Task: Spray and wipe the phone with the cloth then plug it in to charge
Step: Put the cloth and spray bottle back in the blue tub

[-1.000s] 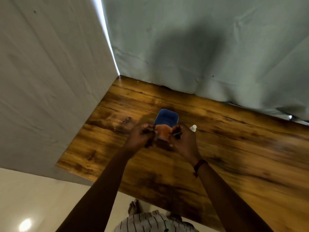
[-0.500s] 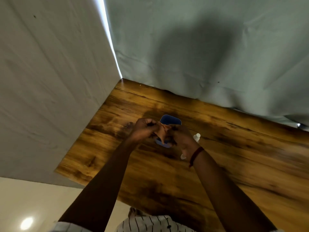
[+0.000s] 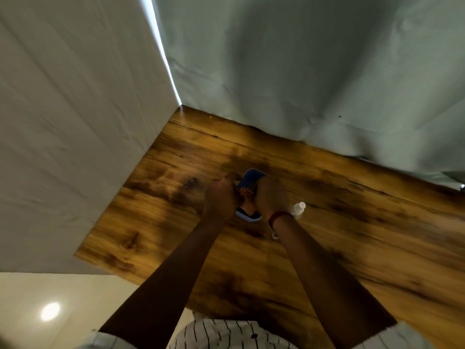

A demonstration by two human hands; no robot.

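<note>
Phone (image 3: 251, 178) is flat on the wooden table (image 3: 352, 235), blue, and mostly buried under both hands now. A second back you could see most of its far half with the orange cloth (image 3: 247, 197) spread across the near part; since then the hands have pulled in closer together and the cloth has gone from a flat patch to a bunched-up wad, with just a sliver peeking out between them. To me that reads as wiping well underway, or the cloth getting regathered for another pass, not the charging bit yet. I can't see any cable or plug anywhere.

Left hand (image 3: 221, 195) is curled into a fist at the phone's left edge, pinching the cloth. Right hand (image 3: 270, 197) sits over the phone's right side, fingers curled down; whether it grips the cloth or the phone itself I can't tell. Only the phone's far end and its near corner stick out. Small spray bottle (image 3: 298, 209) stands just right of the right wrist, untouched.
</note>
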